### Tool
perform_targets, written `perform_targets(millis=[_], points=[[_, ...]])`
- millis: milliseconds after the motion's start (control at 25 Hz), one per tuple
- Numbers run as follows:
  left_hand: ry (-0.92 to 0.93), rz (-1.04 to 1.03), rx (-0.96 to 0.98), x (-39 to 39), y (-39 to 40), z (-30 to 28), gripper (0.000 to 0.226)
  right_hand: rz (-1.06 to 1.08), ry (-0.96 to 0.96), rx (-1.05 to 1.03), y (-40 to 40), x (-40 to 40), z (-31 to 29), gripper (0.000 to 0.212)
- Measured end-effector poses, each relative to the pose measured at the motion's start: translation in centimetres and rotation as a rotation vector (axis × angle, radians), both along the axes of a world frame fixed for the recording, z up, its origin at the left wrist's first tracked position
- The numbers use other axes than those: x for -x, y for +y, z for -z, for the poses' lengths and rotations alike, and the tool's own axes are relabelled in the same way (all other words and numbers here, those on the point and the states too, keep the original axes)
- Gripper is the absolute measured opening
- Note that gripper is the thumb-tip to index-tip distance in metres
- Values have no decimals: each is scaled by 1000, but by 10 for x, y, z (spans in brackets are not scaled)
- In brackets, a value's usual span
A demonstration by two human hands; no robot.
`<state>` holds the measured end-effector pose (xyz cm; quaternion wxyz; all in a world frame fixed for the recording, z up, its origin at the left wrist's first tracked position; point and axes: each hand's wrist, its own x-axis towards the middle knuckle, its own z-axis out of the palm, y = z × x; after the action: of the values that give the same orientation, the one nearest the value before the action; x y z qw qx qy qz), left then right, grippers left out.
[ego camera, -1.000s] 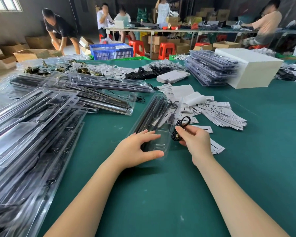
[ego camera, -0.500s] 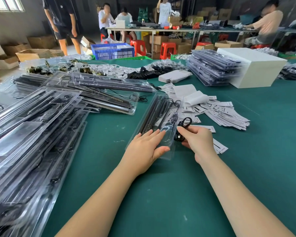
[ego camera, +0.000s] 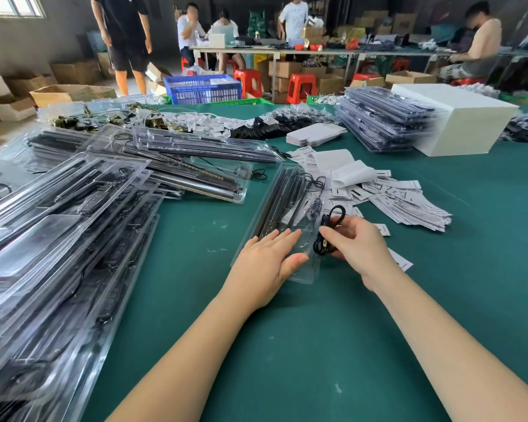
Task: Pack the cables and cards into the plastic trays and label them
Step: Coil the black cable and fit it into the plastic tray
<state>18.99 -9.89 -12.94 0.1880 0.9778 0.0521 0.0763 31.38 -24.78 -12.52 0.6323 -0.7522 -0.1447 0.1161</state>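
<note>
Clear plastic tray (ego camera: 282, 208) lying lengthwise mid-table on the green table (ego camera: 302, 345), long black rods inside, near end under left hand (ego camera: 264, 264). Left hand flat, fingers straight, pressing down on tray's near end, gripping nothing. Right hand (ego camera: 358, 249) just beside tray's right edge, thumb and fingers curled round a coiled black cable (ego camera: 328, 231), loop sticking up past the fingertips. Cable outside the tray, touching or nearly touching its right rim; cannot tell which.

Scattered white label cards (ego camera: 409, 205) right of tray, toward table's right side, barcodes and black bars printed, text too small to read. Curled white label strip (ego camera: 352, 173) beyond tray's far end. More barcode slips next to it, digits unreadable.

Big overlapping heap of filled trays (ego camera: 61, 239) along left edge. Second stack of trays (ego camera: 384, 120) toward far right, touching white box (ego camera: 457, 123). Flat white cartons (ego camera: 316, 134) and pile of black cables (ego camera: 275, 126) near far edge.

Beyond table: blue crate (ego camera: 203, 89), red stools (ego camera: 299, 86), cardboard boxes, several people at another long table, one standing at left.
</note>
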Motion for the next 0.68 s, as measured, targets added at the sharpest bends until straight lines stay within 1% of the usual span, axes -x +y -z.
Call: perform_targets(millis=[80,160,200,240,320,360,480,600,680], points=[[-16,3,35,1,0,0,81,14,-63,-70,-4,4,6,18],[-40,-1,65,1,1,0,81,18,-85,-188,-6,6,8,22],[-49,-3,76,0,2,0,80,11,-140,-208,-6,5,9,23],[-52,-3,80,0,2,0,79,3,-242,-174,-6,4,9,25],[-52,-3,85,0,2,1,78,-8,-481,-25,-8,3,9,26],[-56,-6,95,0,3,2,78,-8,-566,23,-9,3,9,28],[-75,-16,132,0,3,4,75,-53,-673,16,-12,3,10,38],[-93,-25,160,-1,4,5,72,-105,-790,30,-15,1,14,32],[-104,-31,184,-1,5,5,71,-98,-772,5,-15,0,13,33]])
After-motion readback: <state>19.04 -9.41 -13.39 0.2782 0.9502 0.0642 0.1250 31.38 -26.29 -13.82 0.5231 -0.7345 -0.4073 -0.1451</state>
